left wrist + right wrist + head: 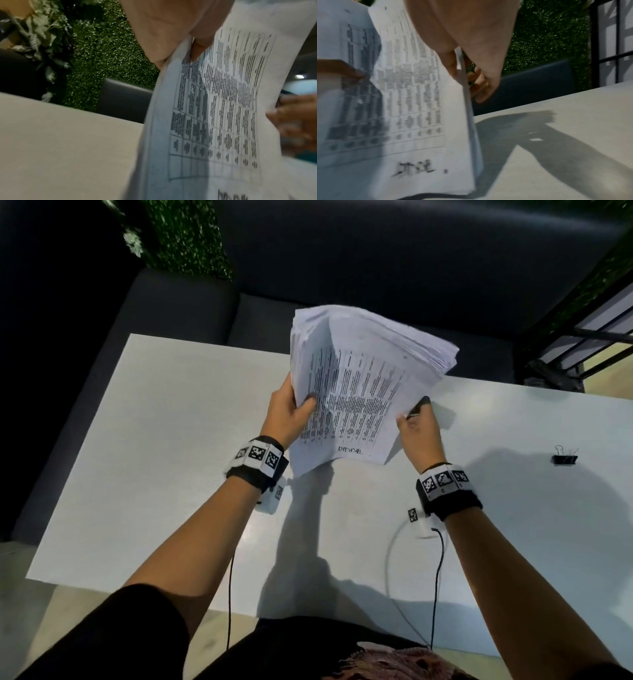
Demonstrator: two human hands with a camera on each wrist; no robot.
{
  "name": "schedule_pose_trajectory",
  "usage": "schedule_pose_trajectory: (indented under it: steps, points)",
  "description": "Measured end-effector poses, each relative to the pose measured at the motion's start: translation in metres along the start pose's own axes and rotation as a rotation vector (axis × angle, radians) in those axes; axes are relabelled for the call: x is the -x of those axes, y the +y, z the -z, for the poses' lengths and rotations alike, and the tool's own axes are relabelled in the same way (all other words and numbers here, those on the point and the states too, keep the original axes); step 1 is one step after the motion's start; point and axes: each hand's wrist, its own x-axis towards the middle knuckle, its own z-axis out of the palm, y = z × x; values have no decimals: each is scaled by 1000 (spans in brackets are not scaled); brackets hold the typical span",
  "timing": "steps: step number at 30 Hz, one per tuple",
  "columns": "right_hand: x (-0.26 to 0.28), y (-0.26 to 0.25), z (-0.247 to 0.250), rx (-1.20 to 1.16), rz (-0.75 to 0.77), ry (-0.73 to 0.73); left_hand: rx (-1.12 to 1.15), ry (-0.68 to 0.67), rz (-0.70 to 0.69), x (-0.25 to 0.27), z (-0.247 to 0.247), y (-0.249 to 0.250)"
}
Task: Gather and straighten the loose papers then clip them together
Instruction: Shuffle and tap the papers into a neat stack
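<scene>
A thick stack of printed papers (pixel 363 385) is held tilted above the white table (pixel 154 440), its sheets fanned and uneven at the far edge. My left hand (pixel 291 412) grips the stack's left edge, thumb on the printed top sheet. My right hand (pixel 419 422) pinches the right edge. The left wrist view shows the table-printed top sheet (pixel 223 108) bending under my thumb (pixel 200 46). In the right wrist view the stack's edge (pixel 467 94) runs between thumb and fingers of my right hand (pixel 471 75). A black binder clip (pixel 564 457) lies on the table, off to the right.
A dark sofa (pixel 342 251) runs behind the table's far edge. Green foliage wall (pixel 185 237) stands at the back left, a black metal frame (pixel 582 337) at the back right. Thin cables (pixel 436 577) hang from my wrists over the table's near edge.
</scene>
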Motion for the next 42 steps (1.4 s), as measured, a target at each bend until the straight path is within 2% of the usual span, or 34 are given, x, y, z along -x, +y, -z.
schedule_pose_trajectory:
  steps: [2,4,6,8,10,12,14,16,18,20,21,23,26,28,31,34,36,39,40,42]
  points:
    - [-2,14,7,93,-54,-29,47,46,6,-5,3,-3]
    - [9,31,9,38,-218,-107,152,146,66,-4,3,-11]
    - [29,47,6,-161,-456,-231,295,253,171,5,-1,-18]
    - [47,58,-1,-415,-606,-353,465,337,270,14,-7,-24]
    - [55,62,-7,-701,-615,-402,609,382,355,23,-15,-25]
    - [56,58,-12,-922,-544,-344,719,388,430,33,-22,-25]
    - [50,51,-13,-981,-428,-275,786,327,492,45,-26,-24]
    - [42,49,-7,-882,-350,-176,865,234,532,55,-22,-28]
    - [34,52,6,-713,-302,-81,913,217,599,58,0,-37]
    - [29,60,24,-567,-247,-73,1008,239,645,58,31,-55]
    - [28,64,32,-504,-228,-103,1049,209,657,58,46,-62]
    - [25,71,40,-377,-204,-178,922,61,744,60,63,-71]
    - [23,72,29,-224,-231,-258,575,-259,890,62,48,-82]
    - [23,69,15,-157,-287,-266,372,-307,881,63,30,-92]
    - [24,66,2,-118,-332,-285,180,-242,824,61,14,-96]
    - [25,47,1,-51,-244,-280,32,-147,656,54,12,-80]
    - [28,28,5,-55,-115,-173,-27,-58,459,51,15,-58]
    - [39,6,10,-238,36,107,120,172,196,54,21,-22]
    - [43,6,12,-285,80,188,177,236,147,57,22,-16]
    - [51,16,11,-287,127,244,228,309,114,65,22,-16]
